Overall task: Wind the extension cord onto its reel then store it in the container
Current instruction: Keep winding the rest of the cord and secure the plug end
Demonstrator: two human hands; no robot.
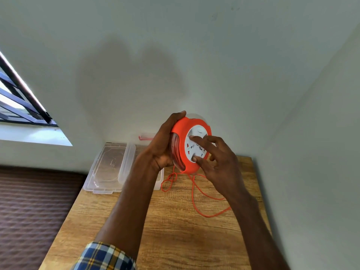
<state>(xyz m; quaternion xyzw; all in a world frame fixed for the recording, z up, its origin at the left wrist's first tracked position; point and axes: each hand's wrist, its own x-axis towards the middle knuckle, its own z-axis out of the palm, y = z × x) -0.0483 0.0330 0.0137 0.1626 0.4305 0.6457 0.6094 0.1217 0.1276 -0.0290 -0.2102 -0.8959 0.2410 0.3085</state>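
Observation:
An orange cord reel (182,133) with a white socket face is held up above the wooden table (165,221), tilted on its side. My left hand (164,145) grips its rim from the left. My right hand (216,160) rests fingertips on the white face, index and thumb pressing it. Orange cord (196,193) hangs from the reel's underside and lies in loose loops on the table. A clear plastic container (126,164) stands at the table's far left, partly hidden behind my left forearm.
The container's clear lid (107,166) lies flat beside it on the left. A red clip (145,137) shows behind the container by the wall. Walls close the table at the back and right. A dark quilted surface (33,207) lies left of the table.

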